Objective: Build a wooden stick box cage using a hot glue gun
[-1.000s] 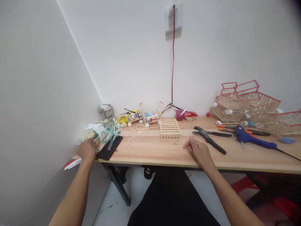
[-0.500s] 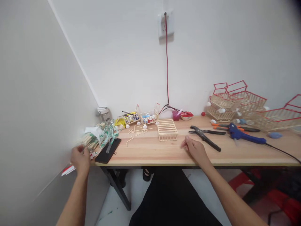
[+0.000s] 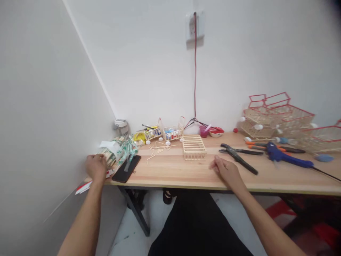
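A pale wooden table (image 3: pixel 170 174) runs along a white wall, with a person sitting at it. At the table's left end, nine o'clock from its middle, a bundle of sticks (image 3: pixel 111 159) in green-printed wrap lies against the left hand (image 3: pixel 96 168). That hand's fingers (image 3: pixel 104 161) curve onto the bundle, touching it, though I cannot tell whether they grip. A black phone (image 3: pixel 125 170) lies just beside the bundle, at its three o'clock. The right hand (image 3: pixel 226 173) rests near the table's front edge, its fingers (image 3: pixel 215 164) narrow and loosely curled, holding nothing. From that hand, a stick cage (image 3: pixel 194 147) stands at eleven o'clock and pliers (image 3: pixel 238 159) lie at one o'clock. Farther off, at two o'clock, a blue glue gun (image 3: pixel 282 157) lies before stacked red-rimmed baskets (image 3: pixel 277 119).
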A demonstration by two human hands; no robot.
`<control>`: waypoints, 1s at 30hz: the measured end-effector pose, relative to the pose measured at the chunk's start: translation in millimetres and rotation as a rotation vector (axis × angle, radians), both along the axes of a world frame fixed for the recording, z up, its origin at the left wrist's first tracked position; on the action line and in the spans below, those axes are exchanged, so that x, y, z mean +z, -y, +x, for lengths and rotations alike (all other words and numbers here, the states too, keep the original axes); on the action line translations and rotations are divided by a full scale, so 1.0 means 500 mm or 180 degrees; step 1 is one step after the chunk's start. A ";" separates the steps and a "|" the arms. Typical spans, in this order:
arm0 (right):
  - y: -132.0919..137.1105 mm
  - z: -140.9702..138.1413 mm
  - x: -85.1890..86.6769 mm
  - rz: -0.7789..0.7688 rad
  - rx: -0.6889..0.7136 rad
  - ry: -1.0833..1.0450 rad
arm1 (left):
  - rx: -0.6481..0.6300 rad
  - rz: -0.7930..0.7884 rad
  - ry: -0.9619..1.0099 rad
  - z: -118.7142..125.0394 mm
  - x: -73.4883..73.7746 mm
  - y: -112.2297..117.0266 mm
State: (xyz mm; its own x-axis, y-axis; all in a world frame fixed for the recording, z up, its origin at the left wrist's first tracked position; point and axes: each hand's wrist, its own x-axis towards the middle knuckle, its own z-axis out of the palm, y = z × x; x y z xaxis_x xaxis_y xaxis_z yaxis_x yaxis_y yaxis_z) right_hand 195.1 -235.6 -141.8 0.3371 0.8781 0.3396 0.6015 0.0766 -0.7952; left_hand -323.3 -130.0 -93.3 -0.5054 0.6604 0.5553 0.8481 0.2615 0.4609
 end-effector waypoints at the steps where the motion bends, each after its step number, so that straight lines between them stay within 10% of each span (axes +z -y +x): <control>1: 0.000 0.002 -0.002 -0.0033 -0.0015 0.0009 | 0.0025 -0.0044 0.0030 -0.006 -0.002 -0.008; 9: -0.006 0.012 -0.008 -0.0251 -0.0108 0.0089 | 0.0152 -0.0141 0.0191 -0.066 -0.025 -0.011; 30: -0.003 0.007 0.000 -0.0425 -0.0253 0.0145 | 0.0190 -0.0607 -0.0722 0.003 -0.002 0.023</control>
State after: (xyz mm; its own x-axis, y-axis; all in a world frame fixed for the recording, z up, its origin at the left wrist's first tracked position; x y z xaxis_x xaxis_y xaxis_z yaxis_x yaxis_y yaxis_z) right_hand 198.7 -234.1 -141.7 0.3941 0.8876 0.2383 0.6372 -0.0771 -0.7668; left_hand -321.8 -141.7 -94.5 -0.4236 0.7365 0.5273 0.9043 0.3776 0.1991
